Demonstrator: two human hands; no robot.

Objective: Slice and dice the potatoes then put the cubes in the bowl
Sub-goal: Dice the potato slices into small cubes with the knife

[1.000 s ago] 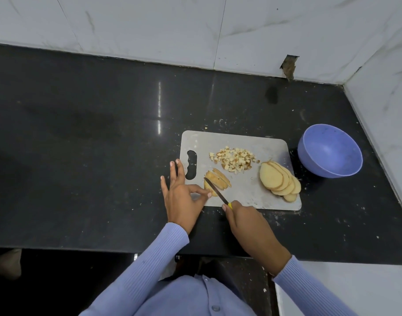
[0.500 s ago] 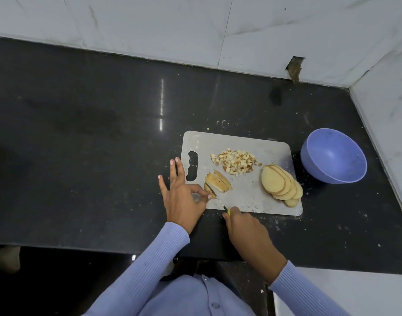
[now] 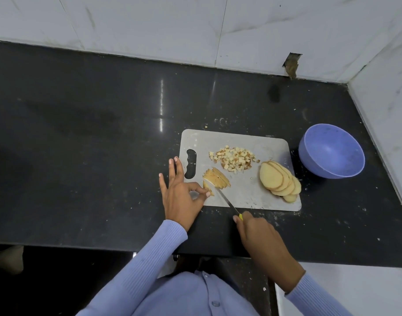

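A grey cutting board (image 3: 248, 197) lies on the black counter. On its near left, a small stack of potato slices (image 3: 217, 177) is pinched at its near end by my left hand (image 3: 180, 197), thumb and forefinger closed, other fingers spread. My right hand (image 3: 257, 231) grips a yellow-handled knife (image 3: 220, 193) whose blade lies across the stack. A pile of potato cubes (image 3: 235, 158) sits mid-board. A fan of round potato slices (image 3: 280, 182) lies at the board's right. The purple bowl (image 3: 331, 151) stands empty to the right of the board.
The black counter (image 3: 92, 156) stretches wide to the left. White tiled walls close off the back and the right side, with a broken hole (image 3: 291, 65) in the back wall. Potato crumbs dot the counter around the board. The counter's front edge runs below my hands.
The knife blade has shifted along the small stack of slices, and my right hand has pulled slightly back toward me. My left hand keeps its pinch on the stack.
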